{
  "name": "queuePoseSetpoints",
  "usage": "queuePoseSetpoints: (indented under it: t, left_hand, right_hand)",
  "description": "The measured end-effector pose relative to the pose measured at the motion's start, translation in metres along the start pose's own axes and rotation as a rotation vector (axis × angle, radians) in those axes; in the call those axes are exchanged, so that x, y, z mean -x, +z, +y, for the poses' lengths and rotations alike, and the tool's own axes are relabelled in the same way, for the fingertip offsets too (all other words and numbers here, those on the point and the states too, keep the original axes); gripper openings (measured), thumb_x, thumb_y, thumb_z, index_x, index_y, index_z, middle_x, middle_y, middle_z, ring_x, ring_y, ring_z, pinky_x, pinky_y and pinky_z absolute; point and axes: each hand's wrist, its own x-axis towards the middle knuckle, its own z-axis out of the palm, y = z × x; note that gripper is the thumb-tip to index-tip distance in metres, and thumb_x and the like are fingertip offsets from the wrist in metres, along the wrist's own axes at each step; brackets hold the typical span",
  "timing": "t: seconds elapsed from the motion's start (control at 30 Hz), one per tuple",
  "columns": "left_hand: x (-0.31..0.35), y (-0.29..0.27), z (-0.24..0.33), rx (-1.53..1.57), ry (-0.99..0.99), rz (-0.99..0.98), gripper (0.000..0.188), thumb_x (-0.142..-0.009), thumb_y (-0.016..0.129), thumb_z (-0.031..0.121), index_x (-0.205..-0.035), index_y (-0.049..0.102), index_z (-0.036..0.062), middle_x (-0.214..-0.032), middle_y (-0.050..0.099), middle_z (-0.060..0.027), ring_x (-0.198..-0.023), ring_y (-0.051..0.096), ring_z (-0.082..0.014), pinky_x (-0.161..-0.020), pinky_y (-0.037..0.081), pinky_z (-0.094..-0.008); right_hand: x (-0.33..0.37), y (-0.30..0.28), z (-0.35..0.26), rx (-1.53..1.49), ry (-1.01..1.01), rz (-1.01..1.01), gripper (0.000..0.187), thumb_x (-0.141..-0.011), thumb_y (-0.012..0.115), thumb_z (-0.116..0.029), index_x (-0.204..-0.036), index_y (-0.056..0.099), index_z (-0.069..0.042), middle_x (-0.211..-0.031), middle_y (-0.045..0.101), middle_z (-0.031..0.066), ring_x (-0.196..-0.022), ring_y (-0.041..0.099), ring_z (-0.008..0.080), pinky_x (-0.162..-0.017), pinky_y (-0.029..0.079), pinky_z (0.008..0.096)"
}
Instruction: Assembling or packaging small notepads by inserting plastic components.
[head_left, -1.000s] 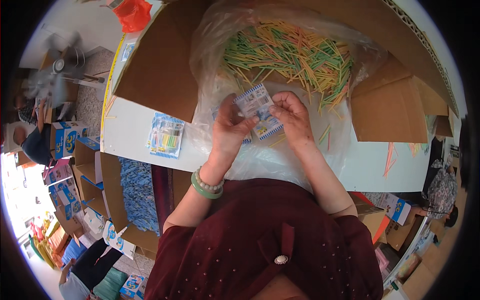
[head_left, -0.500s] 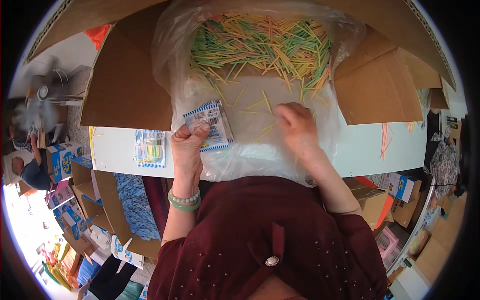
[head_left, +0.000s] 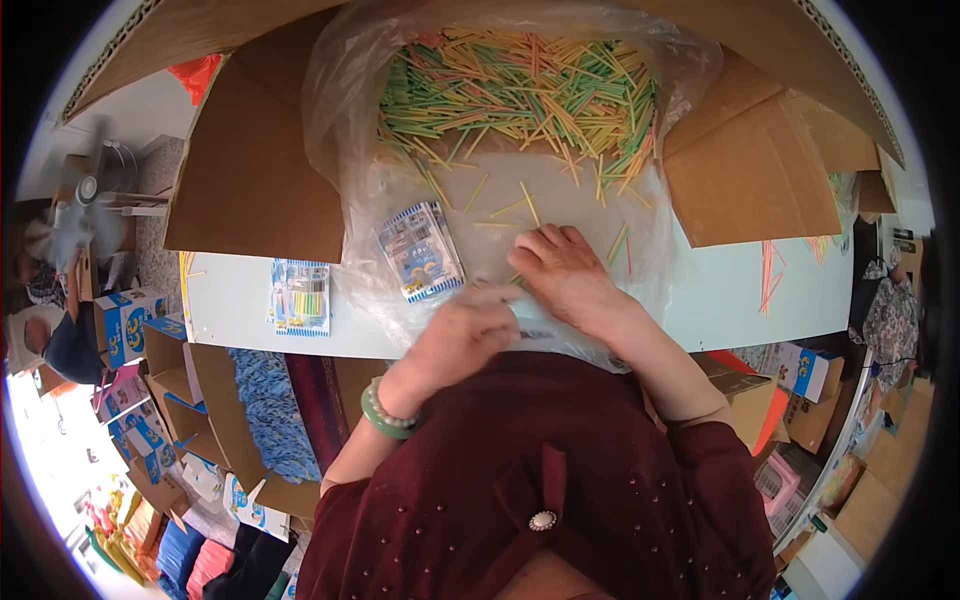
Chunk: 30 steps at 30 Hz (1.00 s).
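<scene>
My left hand point(head_left: 465, 338) is smeared by motion over the near edge of the clear plastic sheet point(head_left: 350, 190), so its grip is unclear. Close beside it, my right hand point(head_left: 570, 278) is closed, fingers curled down onto the plastic among a few loose thin sticks point(head_left: 530, 203). Whatever its fingertips may hold is hidden. A small stack of blue-and-white packets point(head_left: 420, 255) lies on the plastic just beyond my left hand. Farther back is a large heap of thin pastel sticks point(head_left: 520, 90) in yellow, green and pink.
Cardboard flaps point(head_left: 255, 150) flank the plastic. One packet with coloured sticks point(head_left: 300, 298) lies on the white table point(head_left: 235, 310) at left. Below it stands a carton of blue packets point(head_left: 270, 410). Pink sticks point(head_left: 769, 280) lie at right. A fan point(head_left: 87, 188) and another person point(head_left: 60, 335) are far left.
My left hand has let go of the packets, leaving them on the plastic, and moved right and nearer me. The right hand has come left and down, beside it.
</scene>
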Motion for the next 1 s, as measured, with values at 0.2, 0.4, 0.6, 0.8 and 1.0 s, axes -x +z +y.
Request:
queuePoseSetpoints:
  t: [0.2, 0.4, 0.6, 0.8, 1.0]
  left_hand:
    - [-0.001, 0.01, -0.012, 0.013, -0.106, -0.141, 0.008, -0.073, 0.066, 0.0, -0.08, 0.061, 0.0013, -0.105, 0.064, -0.0145, -0.095, 0.058, -0.0327, -0.084, 0.045, -0.0375]
    - [-0.008, 0.004, -0.015, -0.04, -0.109, -0.303, 0.011, -0.073, 0.067, 0.003, -0.082, 0.061, 0.001, -0.097, 0.065, -0.0121, -0.091, 0.059, -0.031, -0.085, 0.045, -0.0362]
    - [-0.004, 0.008, -0.015, 0.114, -0.024, -0.111, 0.017, -0.073, 0.063, 0.004, -0.07, 0.046, 0.0018, -0.068, 0.049, -0.0105, -0.072, 0.051, -0.0314, -0.072, 0.041, -0.0381]
    - [-0.003, 0.006, -0.02, 0.067, -0.123, -0.225, 0.008, -0.078, 0.065, 0.005, -0.083, 0.061, 0.0008, -0.094, 0.063, -0.0116, -0.091, 0.058, -0.029, -0.086, 0.044, -0.035]
    - [-0.003, 0.006, -0.02, 0.06, -0.107, -0.217, 0.008, -0.079, 0.063, 0.004, -0.085, 0.06, 0.0008, -0.086, 0.061, -0.0099, -0.085, 0.057, -0.0294, -0.085, 0.043, -0.0357]
  right_hand:
    - [-0.007, 0.01, 0.021, 0.105, 0.005, 0.015, 0.006, -0.076, 0.051, -0.01, -0.08, 0.049, -0.007, -0.086, 0.05, 0.0096, -0.087, 0.049, 0.0261, -0.078, 0.039, 0.038]
    - [-0.018, 0.011, 0.036, 0.165, 0.221, 0.129, 0.014, -0.075, 0.059, -0.014, -0.081, 0.048, -0.006, -0.086, 0.051, 0.0119, -0.088, 0.05, 0.0298, -0.077, 0.038, 0.0417]
    - [-0.082, -0.016, 0.074, 0.493, 0.438, 0.39, 0.019, -0.079, 0.058, -0.017, -0.094, 0.054, -0.005, -0.093, 0.056, 0.0103, -0.094, 0.051, 0.0284, -0.086, 0.039, 0.0419]
    - [-0.1, 0.0, 0.097, 0.652, 0.482, 0.166, 0.016, -0.079, 0.052, -0.013, -0.093, 0.057, -0.005, -0.093, 0.058, 0.0108, -0.093, 0.056, 0.0252, -0.081, 0.044, 0.0398]
    - [-0.11, 0.005, 0.104, 0.631, 0.452, 0.263, 0.014, -0.077, 0.05, -0.006, -0.09, 0.055, -0.003, -0.09, 0.059, 0.0175, -0.078, 0.061, 0.0313, -0.07, 0.048, 0.0426]
